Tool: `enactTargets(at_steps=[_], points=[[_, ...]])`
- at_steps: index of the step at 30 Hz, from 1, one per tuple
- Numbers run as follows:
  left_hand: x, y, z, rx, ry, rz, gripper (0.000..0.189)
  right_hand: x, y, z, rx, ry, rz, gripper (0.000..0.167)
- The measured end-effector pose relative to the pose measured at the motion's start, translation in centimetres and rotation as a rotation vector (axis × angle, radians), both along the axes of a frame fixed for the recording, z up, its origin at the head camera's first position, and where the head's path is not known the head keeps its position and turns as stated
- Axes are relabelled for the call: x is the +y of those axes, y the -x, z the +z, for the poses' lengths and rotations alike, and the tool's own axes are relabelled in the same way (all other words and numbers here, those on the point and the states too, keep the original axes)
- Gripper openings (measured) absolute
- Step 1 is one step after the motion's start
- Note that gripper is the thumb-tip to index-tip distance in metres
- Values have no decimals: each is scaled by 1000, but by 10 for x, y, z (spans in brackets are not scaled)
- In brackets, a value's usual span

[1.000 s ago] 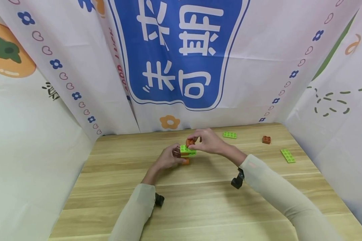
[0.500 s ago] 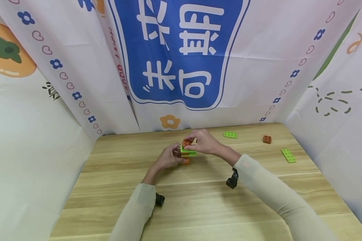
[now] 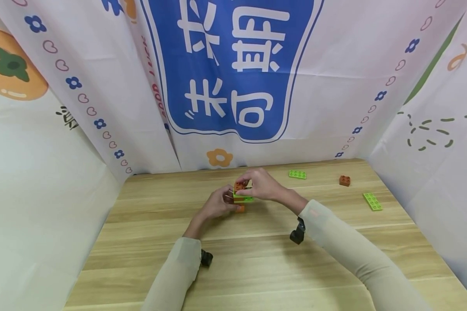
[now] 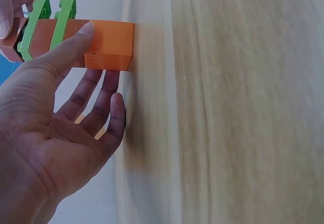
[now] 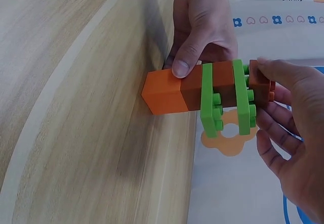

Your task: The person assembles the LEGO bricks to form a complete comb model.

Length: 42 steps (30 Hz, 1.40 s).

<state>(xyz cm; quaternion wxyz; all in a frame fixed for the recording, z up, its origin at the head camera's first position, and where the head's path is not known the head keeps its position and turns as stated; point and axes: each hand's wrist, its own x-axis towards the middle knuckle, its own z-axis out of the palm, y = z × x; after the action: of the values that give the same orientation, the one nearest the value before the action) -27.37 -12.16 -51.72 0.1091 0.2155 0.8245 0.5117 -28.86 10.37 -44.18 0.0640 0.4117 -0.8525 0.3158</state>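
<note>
A tower of toy building bricks stands on the table, close to its back edge. Lowest is an orange block (image 5: 164, 92), then a brown brick (image 5: 191, 93), a green plate (image 5: 207, 97), a second brown brick and an upper green plate (image 5: 243, 102). My left hand (image 3: 217, 203) grips the tower low down, thumb on the near side and fingers behind. Between thumb and fingers my right hand (image 3: 263, 185) pinches another brown brick (image 5: 260, 85) at the top. Studs of the upper plate show beside this brick, so whether it sits fully down I cannot tell.
On the wooden table (image 3: 233, 268), to the right, lie a green plate (image 3: 297, 174), a loose brown brick (image 3: 344, 180) and another green plate (image 3: 372, 201). Printed cloth (image 3: 319, 108) hangs behind the table and along both sides.
My right hand has moved left and slightly down, bringing the brown brick over the left part of the upper green plate. The left hand stays in place on the tower.
</note>
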Motion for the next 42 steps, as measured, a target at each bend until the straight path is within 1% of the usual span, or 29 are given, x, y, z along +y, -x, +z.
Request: enactTargets(at_steps=[4,11,24,31,35,42], points=[[0,1,0,-7,-1,3,35,1,0,-1,19,-4,-3,30],[0,0,1,-7,1,1,35,2,0,-1,10,-5,0,26],[0,0,1,-11,1,-2,36,1,1,3,-47,-18,0,22],[0,-1,3,-21,1,5,37,-2,1,5,-56,-44,-2,21],[0,0,1,-15,-1,-4,37,-3,-1,7,-69,-47,-10,21],[0,0,0,-11,0,0,36,-3,-4,7,-71,-55,-32,22]])
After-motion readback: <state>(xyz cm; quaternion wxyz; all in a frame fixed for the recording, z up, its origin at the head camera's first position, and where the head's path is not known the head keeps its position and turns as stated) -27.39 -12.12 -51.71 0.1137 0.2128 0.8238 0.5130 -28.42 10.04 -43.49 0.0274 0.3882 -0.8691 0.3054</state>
